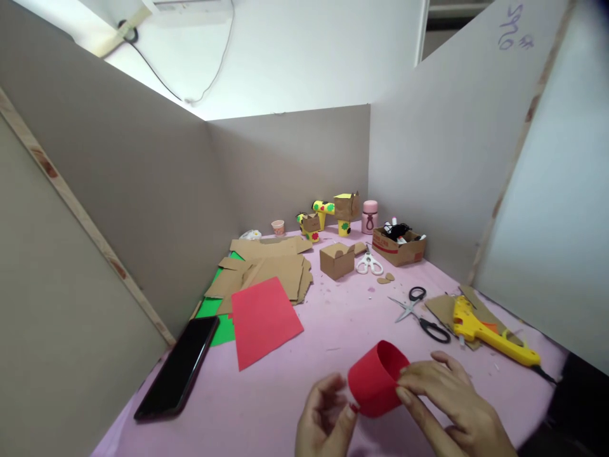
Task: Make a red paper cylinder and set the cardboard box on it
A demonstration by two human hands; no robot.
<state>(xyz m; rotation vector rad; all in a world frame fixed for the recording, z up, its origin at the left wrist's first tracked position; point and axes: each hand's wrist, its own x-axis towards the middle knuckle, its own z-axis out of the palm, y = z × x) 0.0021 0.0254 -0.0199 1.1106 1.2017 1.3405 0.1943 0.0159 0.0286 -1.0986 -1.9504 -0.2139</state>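
A short, wide tube of red paper or foam sheet (373, 384) is held just above the pink table, tilted with its opening towards the upper right. My right hand (451, 400) pinches its right edge between thumb and fingers. My left hand (327, 412) is at the tube's left side, fingers curled but apart. Its thumb tip is at the lower left edge, where I cannot tell whether it presses on the tube. A flat red sheet (266, 322) lies to the left, partly over cardboard pieces (271, 270).
Black-handled scissors (419, 314) lie open beyond my right hand, near a yellow glue gun (495, 339) on cardboard. A phone (178, 368) is at left. Farther back are a small cardboard box (337, 261), white scissors (370, 263), a supply box (398, 247) and yellow spotted figures (323, 208). Grey panels surround the table.
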